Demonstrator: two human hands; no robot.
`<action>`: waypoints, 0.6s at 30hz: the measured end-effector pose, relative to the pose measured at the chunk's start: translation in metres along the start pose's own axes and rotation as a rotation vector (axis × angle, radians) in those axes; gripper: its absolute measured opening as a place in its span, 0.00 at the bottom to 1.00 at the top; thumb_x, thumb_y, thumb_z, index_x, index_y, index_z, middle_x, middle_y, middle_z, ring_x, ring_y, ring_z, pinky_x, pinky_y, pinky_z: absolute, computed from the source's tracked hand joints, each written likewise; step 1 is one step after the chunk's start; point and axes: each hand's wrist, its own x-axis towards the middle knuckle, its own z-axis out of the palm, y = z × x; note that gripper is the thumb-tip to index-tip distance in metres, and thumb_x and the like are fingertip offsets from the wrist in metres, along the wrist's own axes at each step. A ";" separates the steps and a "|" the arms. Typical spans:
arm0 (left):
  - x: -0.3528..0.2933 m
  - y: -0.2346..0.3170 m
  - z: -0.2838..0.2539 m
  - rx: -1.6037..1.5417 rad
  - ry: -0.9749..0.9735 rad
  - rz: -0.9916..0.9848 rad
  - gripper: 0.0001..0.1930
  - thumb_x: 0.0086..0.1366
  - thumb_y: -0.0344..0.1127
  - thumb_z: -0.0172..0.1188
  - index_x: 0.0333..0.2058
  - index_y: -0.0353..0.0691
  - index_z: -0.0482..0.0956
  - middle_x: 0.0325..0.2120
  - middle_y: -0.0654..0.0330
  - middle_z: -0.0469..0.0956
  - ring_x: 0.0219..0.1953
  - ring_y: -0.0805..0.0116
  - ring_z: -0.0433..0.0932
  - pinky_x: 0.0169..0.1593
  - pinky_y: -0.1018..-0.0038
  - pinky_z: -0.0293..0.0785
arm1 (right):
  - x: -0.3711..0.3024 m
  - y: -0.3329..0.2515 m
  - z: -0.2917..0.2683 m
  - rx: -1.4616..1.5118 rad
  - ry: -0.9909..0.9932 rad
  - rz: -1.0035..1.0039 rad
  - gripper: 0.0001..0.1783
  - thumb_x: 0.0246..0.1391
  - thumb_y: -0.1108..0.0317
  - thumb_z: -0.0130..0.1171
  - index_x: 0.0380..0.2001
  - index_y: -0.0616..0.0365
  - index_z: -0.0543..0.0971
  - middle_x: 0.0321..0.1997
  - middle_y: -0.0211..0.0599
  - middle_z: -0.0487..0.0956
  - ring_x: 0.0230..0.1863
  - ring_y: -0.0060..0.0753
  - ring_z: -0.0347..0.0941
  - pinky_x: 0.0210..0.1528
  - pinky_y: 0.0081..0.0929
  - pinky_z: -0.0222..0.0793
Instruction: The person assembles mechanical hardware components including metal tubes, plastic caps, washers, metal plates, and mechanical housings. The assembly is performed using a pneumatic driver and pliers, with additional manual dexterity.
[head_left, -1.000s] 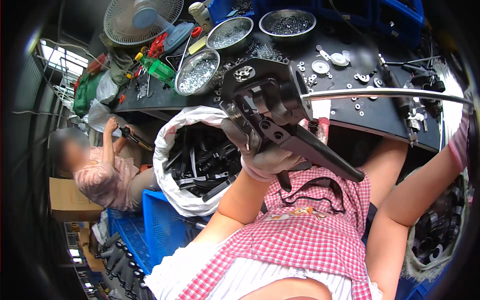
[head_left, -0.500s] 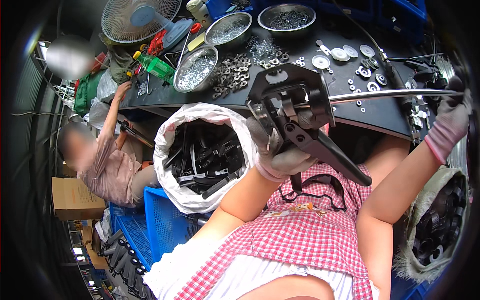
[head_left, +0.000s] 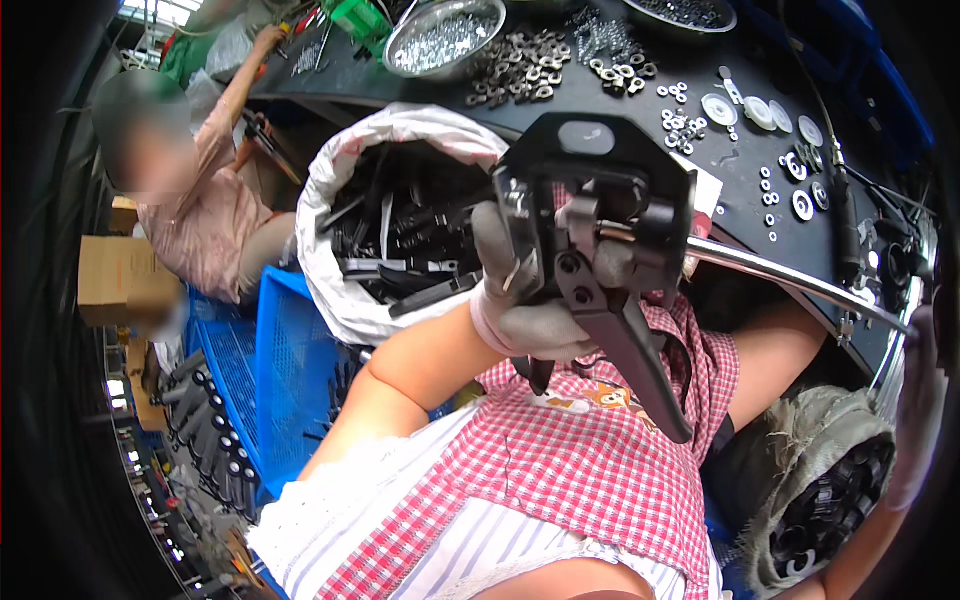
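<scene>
My gloved left hand (head_left: 545, 325) is wrapped round the black body of a caulking gun (head_left: 625, 155), held up over my lap. Its long black trigger (head_left: 635, 370) slants down to the right. A shiny steel rod (head_left: 800, 275) runs through the body and out to the right. Near the right rim, my gloved right hand (head_left: 922, 410) is seen almost edge-on with its fingers stretched out, touching or very close to the rod's far end. Lens distortion hides the exact contact.
A white sack of black parts (head_left: 325, 200) stands at the left, a woven sack (head_left: 790, 440) at the lower right. Small metal parts, white discs and a steel bowl (head_left: 445, 75) lie on the black table (head_left: 350, 92). Another person (head_left: 205, 220) works at the left beside blue crates (head_left: 265, 360).
My right hand has moved down and its fingers have straightened from their grip on the rod's end. The rod now slopes down to the right, and the view has shifted.
</scene>
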 end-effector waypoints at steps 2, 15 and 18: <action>-0.009 -0.002 -0.003 -0.136 0.002 0.026 0.45 0.50 0.76 0.51 0.62 0.59 0.64 0.67 0.57 0.53 0.69 0.56 0.49 0.66 0.51 0.52 | -0.029 -0.009 0.023 0.308 -0.111 0.085 0.21 0.64 0.62 0.50 0.53 0.65 0.72 0.40 0.38 0.77 0.31 0.22 0.68 0.33 0.15 0.60; -0.011 0.001 -0.018 -0.155 0.147 -0.041 0.41 0.55 0.70 0.51 0.63 0.54 0.61 0.56 0.57 0.65 0.38 0.71 0.54 0.38 0.69 0.51 | -0.020 -0.061 0.043 -0.166 -0.172 -0.074 0.28 0.50 0.78 0.49 0.57 0.57 0.73 0.19 0.36 0.60 0.18 0.31 0.58 0.22 0.29 0.54; -0.013 0.003 -0.019 -0.153 0.183 -0.084 0.41 0.57 0.69 0.51 0.63 0.53 0.61 0.54 0.57 0.68 0.31 0.75 0.55 0.32 0.74 0.51 | -0.012 -0.068 0.047 0.232 -0.265 0.076 0.28 0.48 0.80 0.48 0.56 0.59 0.73 0.18 0.36 0.61 0.18 0.29 0.58 0.23 0.27 0.54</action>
